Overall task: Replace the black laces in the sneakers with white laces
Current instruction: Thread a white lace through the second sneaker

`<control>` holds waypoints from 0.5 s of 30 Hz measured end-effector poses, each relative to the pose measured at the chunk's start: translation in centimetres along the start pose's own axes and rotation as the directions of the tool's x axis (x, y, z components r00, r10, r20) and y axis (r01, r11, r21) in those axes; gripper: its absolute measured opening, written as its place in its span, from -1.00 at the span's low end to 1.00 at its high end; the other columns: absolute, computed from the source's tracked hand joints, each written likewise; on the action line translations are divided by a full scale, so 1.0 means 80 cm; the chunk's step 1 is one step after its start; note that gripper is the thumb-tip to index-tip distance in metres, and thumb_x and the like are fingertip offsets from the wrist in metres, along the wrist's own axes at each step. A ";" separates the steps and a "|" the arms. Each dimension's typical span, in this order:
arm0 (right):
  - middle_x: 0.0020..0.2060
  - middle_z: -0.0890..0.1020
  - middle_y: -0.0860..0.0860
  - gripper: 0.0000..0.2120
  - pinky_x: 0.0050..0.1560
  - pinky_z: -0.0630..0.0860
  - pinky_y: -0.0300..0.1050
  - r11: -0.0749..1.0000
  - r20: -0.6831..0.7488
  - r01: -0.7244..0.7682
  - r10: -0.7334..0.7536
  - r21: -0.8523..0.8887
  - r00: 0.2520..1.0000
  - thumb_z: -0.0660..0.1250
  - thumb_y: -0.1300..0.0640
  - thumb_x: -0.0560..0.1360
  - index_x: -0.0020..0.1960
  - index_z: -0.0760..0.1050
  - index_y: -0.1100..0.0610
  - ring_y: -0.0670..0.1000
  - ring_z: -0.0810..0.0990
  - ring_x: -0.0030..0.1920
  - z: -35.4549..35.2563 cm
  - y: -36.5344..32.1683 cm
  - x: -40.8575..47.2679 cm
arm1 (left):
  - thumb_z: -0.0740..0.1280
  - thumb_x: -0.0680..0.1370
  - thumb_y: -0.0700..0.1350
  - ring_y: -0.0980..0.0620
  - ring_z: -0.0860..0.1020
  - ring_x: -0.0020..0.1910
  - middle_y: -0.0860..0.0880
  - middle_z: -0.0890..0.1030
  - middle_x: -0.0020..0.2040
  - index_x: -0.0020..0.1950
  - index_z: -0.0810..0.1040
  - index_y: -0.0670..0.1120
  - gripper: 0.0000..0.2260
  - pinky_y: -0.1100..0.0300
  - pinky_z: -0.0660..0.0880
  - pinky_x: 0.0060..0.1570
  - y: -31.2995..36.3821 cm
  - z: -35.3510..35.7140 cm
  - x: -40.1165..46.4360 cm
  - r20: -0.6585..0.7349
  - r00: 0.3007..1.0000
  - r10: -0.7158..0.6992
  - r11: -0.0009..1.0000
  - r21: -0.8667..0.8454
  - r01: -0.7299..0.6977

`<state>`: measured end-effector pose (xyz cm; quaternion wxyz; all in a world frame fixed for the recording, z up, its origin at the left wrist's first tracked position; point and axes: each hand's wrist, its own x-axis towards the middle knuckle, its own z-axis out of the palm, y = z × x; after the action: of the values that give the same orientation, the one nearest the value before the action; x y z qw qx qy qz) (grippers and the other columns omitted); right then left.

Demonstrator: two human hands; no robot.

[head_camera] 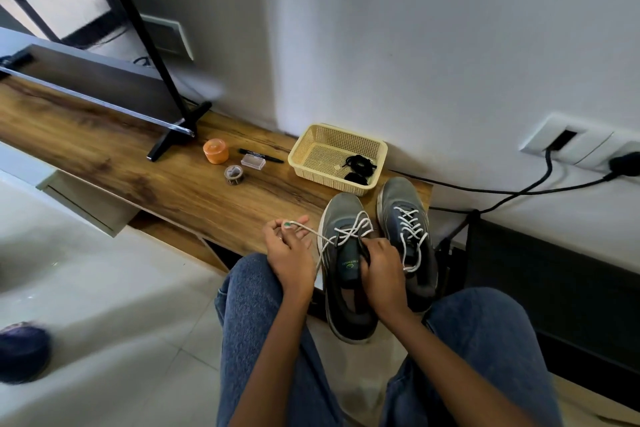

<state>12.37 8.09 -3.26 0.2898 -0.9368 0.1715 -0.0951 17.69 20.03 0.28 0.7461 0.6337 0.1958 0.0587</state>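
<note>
Lacing of the left-hand sneaker [348, 263] is underway at lower centre. Left hand [289, 248] pinches the taut white lace [320, 236]; right hand [382, 269] grips the eyelet edge. Next move likely calls for threading the remaining eyelet.

1. Two sneakers stand side by side at the right end of the wooden shelf [166, 180]: the left sneaker [346, 263] and the right sneaker [407, 239].
2. The basket [337, 158] sits behind them, against the wall, with black laces [360, 165] inside.
3. Left of the basket lie a marker [259, 155], a small box [253, 161], a tape roll [234, 174] and a lidded jar [216, 150].
</note>
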 end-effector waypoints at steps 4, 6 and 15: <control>-0.02 0.57 0.23 -0.68 -0.05 0.47 0.11 0.987 0.006 0.006 -0.005 -0.158 1.000 0.27 0.36 0.46 0.21 0.51 0.27 0.25 0.49 -0.06 0.008 -0.004 -0.002 | 0.05 0.68 -0.20 0.09 0.65 -0.10 -0.03 0.65 -0.05 -0.03 0.32 -0.02 -0.85 0.28 0.58 -0.16 0.025 -0.006 0.002 -0.041 0.998 0.037 0.999 -0.036 -0.039; -0.01 0.57 0.24 -0.67 -0.05 0.47 0.11 0.972 0.013 0.001 0.002 -0.234 1.000 0.28 0.38 0.45 0.21 0.50 0.27 0.26 0.49 -0.06 0.011 -0.005 -0.002 | 0.04 0.68 -0.21 0.10 0.66 -0.14 -0.03 0.64 -0.06 0.05 0.30 -0.10 -0.91 0.27 0.60 -0.18 0.040 -0.010 0.004 -0.071 0.996 0.060 0.995 -0.074 -0.066; 0.01 0.55 0.21 -0.76 -0.01 0.41 0.08 0.956 0.043 -0.042 0.057 -0.290 0.997 0.24 0.31 0.48 0.14 0.49 0.26 0.24 0.46 0.00 0.014 -0.012 0.001 | 0.05 0.69 -0.18 0.07 0.67 -0.14 -0.04 0.65 -0.07 -0.03 0.32 0.05 -0.83 0.19 0.62 -0.15 0.103 -0.028 0.011 -0.162 0.977 0.136 0.976 -0.148 -0.160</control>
<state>13.00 9.36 -3.66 0.1562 -0.9666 0.1997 -0.0379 19.04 23.97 7.82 0.7711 0.5784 0.1982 0.1775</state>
